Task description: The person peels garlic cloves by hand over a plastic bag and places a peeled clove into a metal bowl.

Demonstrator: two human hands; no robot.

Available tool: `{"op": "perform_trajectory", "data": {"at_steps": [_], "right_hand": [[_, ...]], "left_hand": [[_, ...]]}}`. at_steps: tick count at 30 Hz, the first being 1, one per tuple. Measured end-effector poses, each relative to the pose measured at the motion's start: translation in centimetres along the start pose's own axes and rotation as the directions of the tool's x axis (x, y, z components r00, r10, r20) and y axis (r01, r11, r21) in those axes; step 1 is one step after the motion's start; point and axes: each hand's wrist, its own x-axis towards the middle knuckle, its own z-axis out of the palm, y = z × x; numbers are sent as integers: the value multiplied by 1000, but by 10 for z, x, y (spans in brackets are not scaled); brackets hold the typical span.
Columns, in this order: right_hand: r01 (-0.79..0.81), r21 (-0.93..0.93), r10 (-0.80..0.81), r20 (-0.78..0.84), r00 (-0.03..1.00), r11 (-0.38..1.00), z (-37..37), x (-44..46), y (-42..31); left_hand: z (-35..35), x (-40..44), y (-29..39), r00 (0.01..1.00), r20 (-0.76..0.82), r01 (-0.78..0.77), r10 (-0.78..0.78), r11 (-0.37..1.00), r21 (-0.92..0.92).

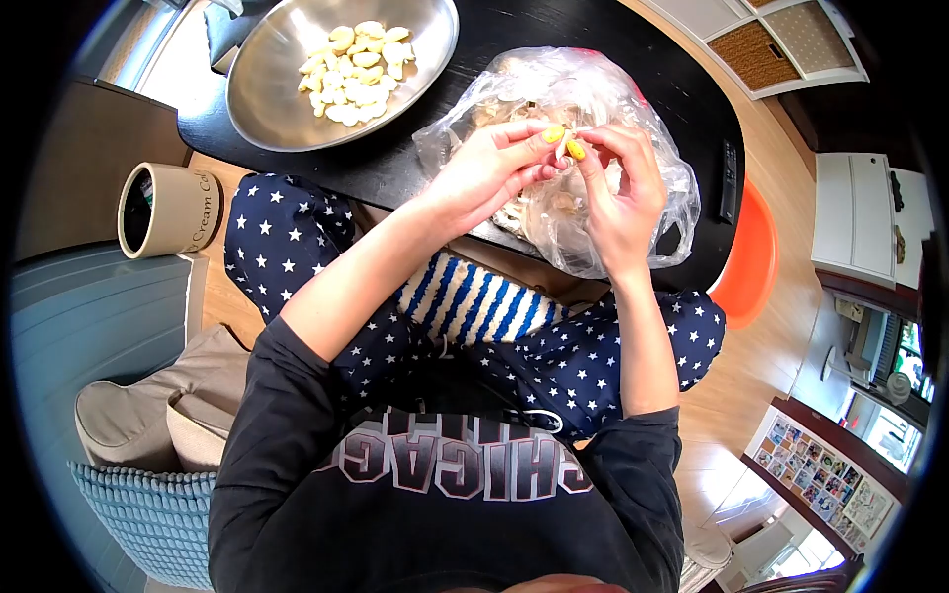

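Observation:
My left hand (486, 170) and my right hand (631, 188) meet over a clear plastic bag (554, 222). Their fingertips pinch together on a small pale garlic clove (563, 148), mostly covered by the fingers. Beneath them, the bag lies spread on the black table (474, 32) with papery garlic skins (514, 106) in it. To the upper left, a wide steel bowl (259, 84) holds several peeled garlic cloves (358, 74).
A black remote control (729, 183) lies by the table's right edge, with an orange chair (751, 262) just beyond. On the left stands a cream-coloured bin (178, 210). A striped cloth (479, 301) is between my knees, below the table edge.

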Motion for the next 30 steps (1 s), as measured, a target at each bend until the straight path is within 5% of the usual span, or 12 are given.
{"op": "perform_trajectory", "data": {"at_steps": [15, 27, 30], "right_hand": [[131, -6, -131, 50, 990, 991, 5, -5, 9], [353, -276, -336, 107, 936, 894, 0, 0, 2], [382, -301, -359, 131, 924, 874, 2, 1, 2]], "left_hand": [[0, -5, 0, 998, -58, -30, 39, 988, 149], [3, -6, -2, 995, -99, 5, -5, 1000, -3], [-3, -8, -5, 1000, 3, 1, 0, 994, -113]]}}
